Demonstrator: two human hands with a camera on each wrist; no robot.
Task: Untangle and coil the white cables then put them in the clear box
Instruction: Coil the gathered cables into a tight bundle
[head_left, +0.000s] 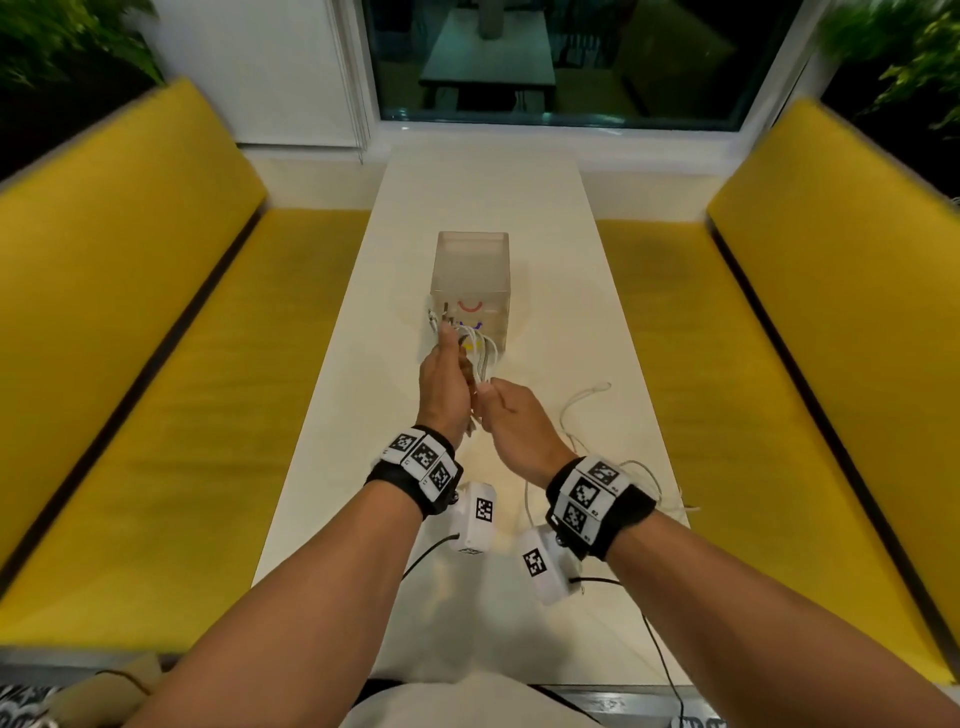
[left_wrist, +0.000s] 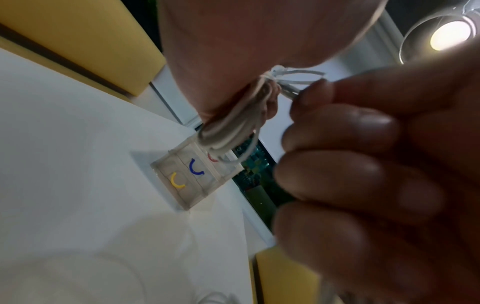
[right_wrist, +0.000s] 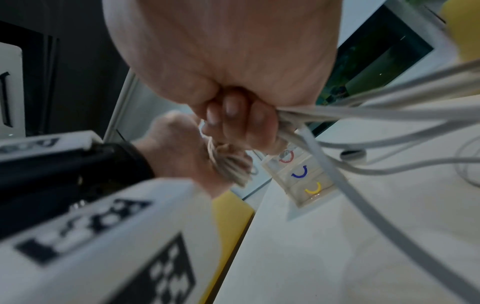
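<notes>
Left hand (head_left: 441, 387) gripped the coiled white cables (head_left: 480, 358), right hand (head_left: 511, 415) pinched their trailing strands, clear box (head_left: 470, 270) just beyond

This place looks like a seating booth in a café or an office lounge, not a workshop. A long narrow white table (head_left: 483, 208) stands between two yellow padded benches (head_left: 130, 291), one on each side, both with high yellow backs. At the far end of the table there is a window (head_left: 561, 57) with a white frame, and it is dark behind the glass. Green leafy plants (head_left: 57, 36) grow above the backs of the benches. A round lamp (left_wrist: 450, 35) with a clear shade shines overhead
</notes>
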